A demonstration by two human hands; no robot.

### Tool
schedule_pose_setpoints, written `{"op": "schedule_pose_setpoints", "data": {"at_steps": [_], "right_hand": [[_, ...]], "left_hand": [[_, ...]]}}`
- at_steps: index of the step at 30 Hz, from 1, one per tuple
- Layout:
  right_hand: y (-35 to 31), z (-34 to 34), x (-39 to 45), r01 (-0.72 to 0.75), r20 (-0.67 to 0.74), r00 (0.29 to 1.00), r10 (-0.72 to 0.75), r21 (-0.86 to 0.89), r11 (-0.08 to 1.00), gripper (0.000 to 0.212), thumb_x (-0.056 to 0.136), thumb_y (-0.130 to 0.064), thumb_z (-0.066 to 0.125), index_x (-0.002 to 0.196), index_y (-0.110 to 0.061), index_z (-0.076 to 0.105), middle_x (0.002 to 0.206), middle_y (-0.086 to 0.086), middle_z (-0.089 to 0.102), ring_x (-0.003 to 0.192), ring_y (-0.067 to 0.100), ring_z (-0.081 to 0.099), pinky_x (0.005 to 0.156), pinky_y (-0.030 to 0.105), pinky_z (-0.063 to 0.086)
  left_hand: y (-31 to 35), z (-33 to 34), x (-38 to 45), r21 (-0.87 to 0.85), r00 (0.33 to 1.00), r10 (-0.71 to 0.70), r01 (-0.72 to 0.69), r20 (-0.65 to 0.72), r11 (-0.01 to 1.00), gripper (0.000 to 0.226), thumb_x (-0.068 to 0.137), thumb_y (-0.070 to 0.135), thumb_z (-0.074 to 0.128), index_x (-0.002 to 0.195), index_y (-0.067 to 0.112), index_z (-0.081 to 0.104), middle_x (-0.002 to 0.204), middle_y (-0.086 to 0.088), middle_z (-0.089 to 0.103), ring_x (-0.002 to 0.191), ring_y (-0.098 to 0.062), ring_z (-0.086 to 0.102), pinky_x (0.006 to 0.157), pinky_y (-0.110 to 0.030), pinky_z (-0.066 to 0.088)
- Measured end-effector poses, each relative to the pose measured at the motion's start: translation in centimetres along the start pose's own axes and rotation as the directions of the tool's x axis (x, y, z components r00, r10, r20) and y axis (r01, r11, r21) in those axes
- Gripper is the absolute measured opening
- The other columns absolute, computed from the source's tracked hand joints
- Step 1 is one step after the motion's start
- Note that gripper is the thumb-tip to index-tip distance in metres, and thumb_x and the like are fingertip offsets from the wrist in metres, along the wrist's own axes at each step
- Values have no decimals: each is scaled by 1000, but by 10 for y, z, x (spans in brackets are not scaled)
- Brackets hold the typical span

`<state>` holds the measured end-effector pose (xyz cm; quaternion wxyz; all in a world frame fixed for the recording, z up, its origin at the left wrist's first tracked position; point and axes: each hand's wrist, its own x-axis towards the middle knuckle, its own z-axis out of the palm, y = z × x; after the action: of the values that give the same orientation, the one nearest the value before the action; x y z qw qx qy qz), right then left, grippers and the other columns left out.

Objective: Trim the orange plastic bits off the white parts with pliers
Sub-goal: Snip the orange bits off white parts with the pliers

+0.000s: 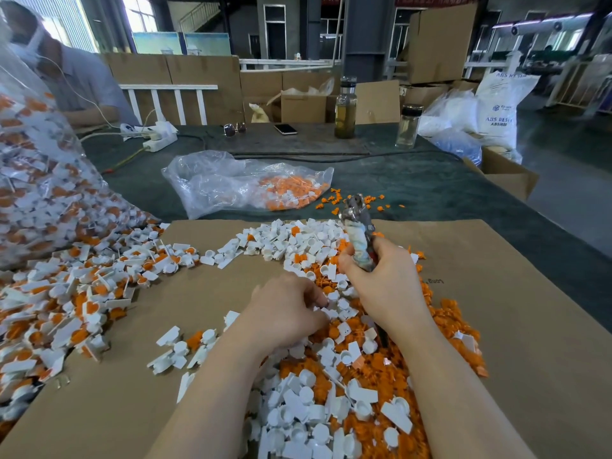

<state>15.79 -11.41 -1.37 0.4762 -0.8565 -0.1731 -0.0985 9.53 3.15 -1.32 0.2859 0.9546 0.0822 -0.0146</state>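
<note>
A heap of white parts (308, 422) and cut orange bits (374, 369) covers the near end of a flat cardboard sheet (516, 326) between a worker's forearms. The left hand (284, 313) rests knuckles-up at the edge of the heap, fingers curled down among the white pieces; whether it actually holds one cannot be told. Just beside it the right hand (381, 279) grasps the wrapped handles of the pliers (359, 233), whose metal head points up and away, clear of the pile; how the jaws stand cannot be made out. To the left, untrimmed white-and-orange pieces (82, 293) spill across the cardboard from a large clear bag (39, 180). Beyond the sheet, on a dark green table (414, 180), lies a smaller clear bag (238, 183) holding orange and white pieces, with loose orange scraps (334, 198) near it. Farther back stand two bottles (345, 109), a phone (285, 129), sunglasses (234, 129) and a power strip (159, 140), while a second person (76, 81) sits at the far left before cardboard boxes (440, 41).
</note>
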Motion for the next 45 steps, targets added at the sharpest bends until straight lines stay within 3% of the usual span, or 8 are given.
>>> {"op": "schedule_pose_setpoints", "data": {"at_steps": [4,9,19,26,31,35,39,45], "right_hand": [[0,1,0,-1,34,999,2,-3,1000,14,90,-27,64,100,-18,62,80,-8,62,66,8,55,57,23,41],[1,1,0,-4,26,1000,3,24,1000,13,89,-27,65,100,-19,63,80,-10,63,66,7,56,57,24,41],[0,0,1,-18,8,1000,18,46,999,20,90,-28,64,108,-19,65,87,-11,64,67,3,55,57,18,40],[-1,-1,0,-3,3,1000,3,6,1000,22,91,-28,65,111,-18,65,93,-9,66,79,6,61,62,19,46],[0,-1,0,-9,-16,1000,9,-7,1000,29,91,-29,65,117,-17,64,99,-7,67,81,6,61,63,17,46],[-1,-1,1,-20,-13,1000,20,-15,1000,30,91,-29,64,118,-17,62,101,-7,67,84,7,62,65,19,49],[0,-1,1,-14,-10,1000,14,-1,1000,28,91,-28,64,117,-17,62,101,-6,67,83,7,61,64,20,47],[-1,-1,0,-9,2,1000,9,7,1000,25,91,-27,65,115,-19,63,97,-9,66,82,7,62,66,21,50]], "left_hand": [[1,1,2,-15,1000,1,-1,-3,1000,9,83,31,74,89,35,68,83,17,59,79,2,53,86,-30,49],[0,4,1,-63,997,73,-75,-35,995,16,80,18,73,84,28,61,77,15,59,71,0,55,62,-17,40],[1,3,3,-293,955,-17,-75,-297,953,14,92,27,67,83,28,57,81,7,70,76,-11,67,68,-30,54],[-14,-5,4,90,895,28,14,-446,996,10,92,24,65,85,29,59,84,8,66,74,-11,58,54,-19,41],[-19,-8,4,108,911,-58,111,-408,988,12,89,14,63,86,25,65,92,4,66,85,-16,61,74,-31,55],[-19,-8,4,81,917,-83,124,-391,989,14,88,14,59,81,26,63,87,5,64,80,-14,60,68,-27,52],[-19,-4,6,5,900,-146,162,-412,987,14,90,33,65,90,23,54,81,9,57,77,-13,55,60,-26,39],[-19,-1,10,1,913,-178,191,-367,981,21,90,39,69,81,22,61,84,6,60,81,-14,57,68,-29,46]]}}
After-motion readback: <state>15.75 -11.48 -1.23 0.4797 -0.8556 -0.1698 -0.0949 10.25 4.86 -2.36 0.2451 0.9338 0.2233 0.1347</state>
